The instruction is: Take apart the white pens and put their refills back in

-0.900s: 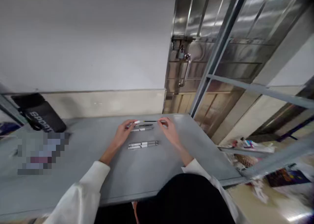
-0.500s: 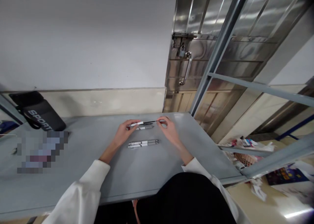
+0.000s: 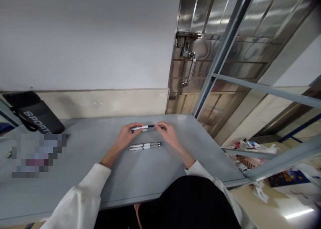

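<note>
My left hand [image 3: 127,135] is closed on a white pen barrel [image 3: 144,127], gripped between thumb and fingertips. A dark, thin pen refill [image 3: 151,126] sticks out of the barrel's right end. The fingers of my right hand [image 3: 170,134] pinch the refill's far end; its tip is hidden by them. Just below the held barrel, partly covered by my left hand, another white pen [image 3: 145,130] lies on the grey table [image 3: 150,175]. Nearer to me, several white pens [image 3: 144,146] with clear, dark-tipped ends lie side by side.
A black bottle [image 3: 37,111] marked SPORT lies at the table's far left, with a blurred-out item [image 3: 40,155] in front of it. A wall closes the back. Grey metal posts [image 3: 215,68] rise at the right edge, before a padlocked metal door [image 3: 200,51].
My right hand has moved left towards my left hand. Less of the dark refill now shows outside the white barrel. The pens on the table have stayed put.
</note>
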Tool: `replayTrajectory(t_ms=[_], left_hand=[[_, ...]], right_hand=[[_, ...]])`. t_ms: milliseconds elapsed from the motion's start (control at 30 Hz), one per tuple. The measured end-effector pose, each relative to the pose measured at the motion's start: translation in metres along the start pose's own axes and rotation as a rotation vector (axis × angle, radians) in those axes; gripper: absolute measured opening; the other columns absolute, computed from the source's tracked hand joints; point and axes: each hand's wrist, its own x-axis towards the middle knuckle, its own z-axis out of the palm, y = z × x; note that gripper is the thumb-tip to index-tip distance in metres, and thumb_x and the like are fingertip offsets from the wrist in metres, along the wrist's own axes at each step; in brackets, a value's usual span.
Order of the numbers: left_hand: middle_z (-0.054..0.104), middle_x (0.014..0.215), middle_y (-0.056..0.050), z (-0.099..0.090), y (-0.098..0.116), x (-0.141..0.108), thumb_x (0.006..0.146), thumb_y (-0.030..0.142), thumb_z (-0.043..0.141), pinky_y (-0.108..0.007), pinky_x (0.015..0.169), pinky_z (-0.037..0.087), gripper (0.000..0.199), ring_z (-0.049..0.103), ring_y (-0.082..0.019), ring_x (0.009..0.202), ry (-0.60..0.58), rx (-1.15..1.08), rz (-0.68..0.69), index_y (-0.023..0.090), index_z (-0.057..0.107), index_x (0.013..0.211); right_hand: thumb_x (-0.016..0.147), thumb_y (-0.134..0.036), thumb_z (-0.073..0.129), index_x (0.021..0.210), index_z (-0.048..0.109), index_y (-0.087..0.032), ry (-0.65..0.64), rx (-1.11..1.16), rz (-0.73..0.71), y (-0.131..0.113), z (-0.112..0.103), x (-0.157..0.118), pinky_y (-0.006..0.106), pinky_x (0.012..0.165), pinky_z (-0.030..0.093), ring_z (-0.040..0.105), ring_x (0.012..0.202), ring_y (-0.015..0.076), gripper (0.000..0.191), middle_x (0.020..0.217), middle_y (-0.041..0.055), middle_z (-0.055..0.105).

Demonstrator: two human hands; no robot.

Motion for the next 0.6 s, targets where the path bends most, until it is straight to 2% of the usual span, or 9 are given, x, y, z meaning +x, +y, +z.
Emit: replayTrajectory(t_ms=[100, 200, 367, 467, 600], left_hand=[[0.075, 0.102, -0.004, 0.001, -0.001, 0.0, 0.084, 0.047, 0.062, -0.026, 0.063, 0.044, 0.034, 0.066, -0.021, 0.086, -0.006, -0.005, 0.001, 0.022, 0.074, 0.104], [0.075, 0.103, -0.004, 0.0, -0.003, 0.001, 0.085, 0.046, 0.062, -0.026, 0.064, 0.043, 0.033, 0.065, -0.021, 0.087, -0.005, 0.0, 0.007, 0.023, 0.074, 0.105], [0.075, 0.106, -0.004, -0.001, -0.01, 0.003, 0.085, 0.047, 0.061, -0.027, 0.069, 0.046, 0.033, 0.066, -0.021, 0.091, 0.044, 0.019, 0.009, 0.024, 0.073, 0.105], [0.075, 0.106, -0.005, -0.001, -0.013, 0.004, 0.085, 0.048, 0.06, -0.028, 0.071, 0.047, 0.034, 0.066, -0.021, 0.091, 0.038, 0.011, 0.004, 0.023, 0.073, 0.105], [0.075, 0.105, -0.005, 0.001, -0.015, 0.004, 0.084, 0.049, 0.061, -0.028, 0.072, 0.047, 0.035, 0.067, -0.021, 0.092, 0.04, -0.011, 0.0, 0.023, 0.073, 0.104]], right_hand=[[0.091, -0.046, 0.052, 0.086, 0.069, -0.022, -0.006, 0.037, 0.063, 0.004, -0.001, 0.001, 0.035, 0.085, 0.051, 0.068, 0.086, 0.0203, 0.03, 0.094, 0.0059, 0.07], [0.094, -0.047, 0.041, 0.088, 0.069, -0.022, 0.075, 0.04, 0.138, 0.009, -0.005, 0.003, 0.036, 0.086, 0.05, 0.07, 0.082, 0.0193, 0.038, 0.1, 0.0057, 0.07], [0.085, -0.039, 0.054, 0.098, 0.065, -0.024, 0.208, 0.071, 0.141, 0.007, -0.016, 0.006, 0.035, 0.082, 0.051, 0.07, 0.084, 0.0201, 0.023, 0.099, 0.0042, 0.071], [0.083, -0.038, 0.057, 0.097, 0.062, -0.024, 0.21, 0.127, 0.117, 0.0, -0.017, 0.006, 0.037, 0.083, 0.052, 0.069, 0.083, 0.0203, 0.02, 0.098, 0.005, 0.071], [0.083, -0.038, 0.057, 0.09, 0.062, -0.025, 0.178, 0.092, 0.103, -0.005, -0.015, 0.005, 0.038, 0.08, 0.052, 0.068, 0.083, 0.0219, 0.016, 0.097, 0.005, 0.07]])
